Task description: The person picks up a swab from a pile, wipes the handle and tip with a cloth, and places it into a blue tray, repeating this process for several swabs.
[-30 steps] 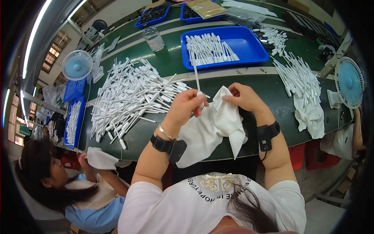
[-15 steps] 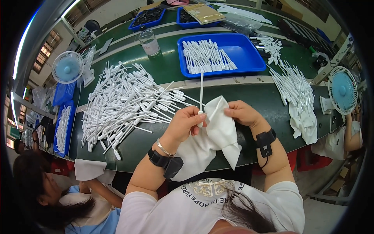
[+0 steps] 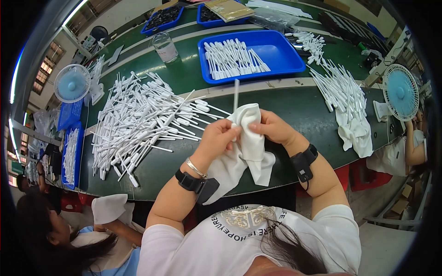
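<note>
My left hand (image 3: 214, 141) is closed on a thin white plastic stick (image 3: 236, 94), which stands nearly upright. Its lower end is hidden by the fingers and the cloth. A white cloth (image 3: 252, 152) hangs down between my hands and wraps against the stick's lower part. My right hand (image 3: 275, 128) pinches the cloth's upper fold close to my left fingers. To the left on the green table lies a big loose pile of white sticks (image 3: 133, 124) with thicker ends. Beyond my hands, a blue tray (image 3: 281, 57) holds rows of such sticks on its left side.
More sticks (image 3: 340, 87) lie at the right beside a crumpled white cloth (image 3: 357, 135). A glass bottle (image 3: 165, 47) stands behind the pile. Small fans (image 3: 72, 83) flank the table. A co-worker (image 3: 55, 225) sits at lower left; another person's arm shows at far right.
My right hand has brought the cloth in against the stick, now touching near my left fingers. The stick's lower part has become covered. The whole view has shifted slightly.
</note>
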The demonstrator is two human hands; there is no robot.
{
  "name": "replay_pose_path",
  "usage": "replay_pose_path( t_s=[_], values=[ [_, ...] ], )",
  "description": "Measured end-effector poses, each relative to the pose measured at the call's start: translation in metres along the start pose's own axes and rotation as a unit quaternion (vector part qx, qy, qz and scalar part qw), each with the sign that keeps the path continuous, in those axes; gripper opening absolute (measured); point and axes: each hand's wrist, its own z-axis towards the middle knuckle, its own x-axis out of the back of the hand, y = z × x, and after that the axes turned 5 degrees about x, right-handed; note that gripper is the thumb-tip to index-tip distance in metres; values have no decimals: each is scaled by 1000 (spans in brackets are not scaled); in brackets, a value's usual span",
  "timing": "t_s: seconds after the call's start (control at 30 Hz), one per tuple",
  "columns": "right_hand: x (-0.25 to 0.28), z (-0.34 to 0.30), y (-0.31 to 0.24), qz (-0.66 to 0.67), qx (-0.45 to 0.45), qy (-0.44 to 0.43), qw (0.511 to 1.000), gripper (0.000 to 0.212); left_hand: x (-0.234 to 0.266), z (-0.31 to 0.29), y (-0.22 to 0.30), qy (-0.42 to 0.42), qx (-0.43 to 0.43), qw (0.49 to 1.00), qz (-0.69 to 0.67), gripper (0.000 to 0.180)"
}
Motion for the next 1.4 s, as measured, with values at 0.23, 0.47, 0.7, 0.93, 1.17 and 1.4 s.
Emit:
replay_pose_path(
  t_s=[0.23,0.47,0.7,0.93,1.17,1.4],
  values=[
    [9,-4,-13,-17,-25,-59,998,37,4,-3,6,-13,-25,999,-32,13],
    [13,-4,-10,-101,-53,-92,989,36,3,0,1,99,-189,974,-73,13],
    [2,-3,-6,-120,21,-23,992,28,-5,-20,15,-180,-4,982,-52,16],
    [5,-2,-9,-125,21,13,992,21,-12,-3,-7,-144,9,971,-190,16],
    [-15,-2,6,-184,25,44,982,18,-23,-4,-16,6,-81,989,127,12],
    [-19,2,18,-105,106,210,966,13,-27,-10,-12,17,-153,959,238,11]
  ],
)
